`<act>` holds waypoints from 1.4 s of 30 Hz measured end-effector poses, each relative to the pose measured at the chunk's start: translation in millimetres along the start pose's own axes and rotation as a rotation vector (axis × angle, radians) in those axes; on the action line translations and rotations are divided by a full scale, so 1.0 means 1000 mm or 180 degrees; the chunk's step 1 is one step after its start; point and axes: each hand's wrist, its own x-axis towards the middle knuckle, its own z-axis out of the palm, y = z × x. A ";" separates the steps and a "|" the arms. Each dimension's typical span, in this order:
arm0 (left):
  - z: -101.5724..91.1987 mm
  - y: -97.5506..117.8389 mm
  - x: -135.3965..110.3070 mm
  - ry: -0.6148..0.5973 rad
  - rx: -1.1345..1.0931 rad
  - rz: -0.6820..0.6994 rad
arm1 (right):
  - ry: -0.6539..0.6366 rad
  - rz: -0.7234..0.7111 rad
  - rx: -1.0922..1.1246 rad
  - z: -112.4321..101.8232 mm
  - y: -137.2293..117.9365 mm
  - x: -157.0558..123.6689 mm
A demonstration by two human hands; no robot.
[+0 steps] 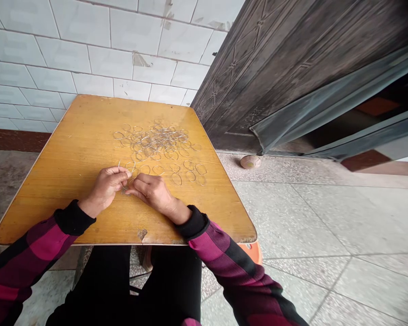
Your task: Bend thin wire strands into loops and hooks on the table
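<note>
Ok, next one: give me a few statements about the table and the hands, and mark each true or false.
The left hand holds a wire loop. True.
The wire rings lie in a plastic crate. False: they lie in a loose heap on a yellow wooden tabletop.
The wall behind the table is covered in white tiles. True.
The right hand wears a work glove. False: it is bare.
</note>
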 end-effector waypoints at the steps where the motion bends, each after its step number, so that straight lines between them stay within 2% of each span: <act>1: 0.000 0.000 0.000 -0.0022 0.0026 -0.0005 | -0.0027 0.0008 0.0045 0.000 0.001 0.000; 6: -0.001 0.000 -0.001 -0.0198 0.0341 0.0102 | -0.0121 -0.0006 0.0384 -0.016 0.000 0.001; 11: 0.002 -0.005 -0.005 -0.0550 0.1034 0.0267 | 0.0831 0.0397 0.0110 -0.033 0.002 0.006; 14: 0.005 -0.009 -0.007 -0.0716 0.1418 0.0421 | 0.0561 0.0237 0.0021 -0.033 0.008 0.009; 17: 0.007 -0.010 -0.008 -0.0661 0.1435 0.0493 | 0.0286 0.0088 0.0064 -0.031 0.014 0.011; 22: 0.007 -0.008 -0.010 -0.0492 0.1253 0.0540 | 0.0341 0.0359 -0.0029 -0.035 0.013 0.011; 28: 0.006 -0.009 -0.012 -0.0446 0.1013 0.0460 | 0.0521 0.0596 0.0328 -0.036 0.011 0.011; 32: 0.006 -0.008 -0.011 -0.0408 0.0898 0.0420 | 0.0626 0.0696 0.0629 -0.035 0.012 0.013; 36: 0.006 -0.007 -0.011 -0.0386 0.0790 0.0344 | 0.0605 0.1114 0.1133 -0.033 0.013 0.013; 42: 0.006 -0.006 -0.010 -0.0458 0.0406 0.0156 | 0.0407 0.1692 0.2771 -0.034 0.025 0.012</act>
